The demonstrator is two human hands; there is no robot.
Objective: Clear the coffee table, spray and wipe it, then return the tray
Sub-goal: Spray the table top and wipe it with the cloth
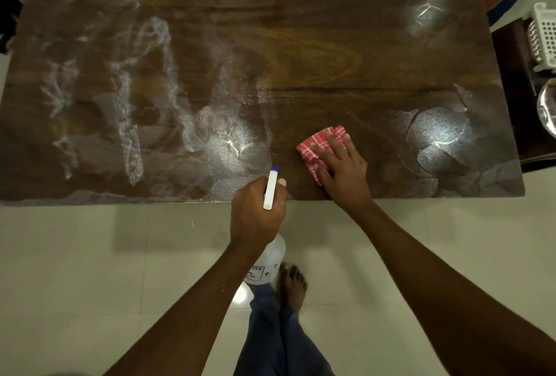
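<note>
Red-and-white checked cloth (pixel 323 150) lies pressed flat under the right hand (pixel 343 165), fingers spread across it, near the front edge of the dark wooden surface (pixel 301 44), right of centre. The left hand (pixel 257 210) is wrapped around the neck of a clear spray bottle (pixel 269 261), its white, blue-tipped nozzle pointing out over the front edge while the bottle's body hangs below, over the tiled floor (pixel 90 255). Nothing stands on the surface, so clearing looks done and wiping appears to be the step in hand. Whitish wet streaks cover the left half and patches glisten at the right end, while the band around the cloth looks dry. Wiping well likely means keeping the palm flat, working in long overlapping passes along the grain from the cleared band out towards the streaked left side, then the wet patches at right, and refolding the cloth to a dry face once it smears. A white slotted basket (pixel 543 35) sits on dark furniture beside the right end; no tray can be identified with certainty, so the tray's return remains ahead.
</note>
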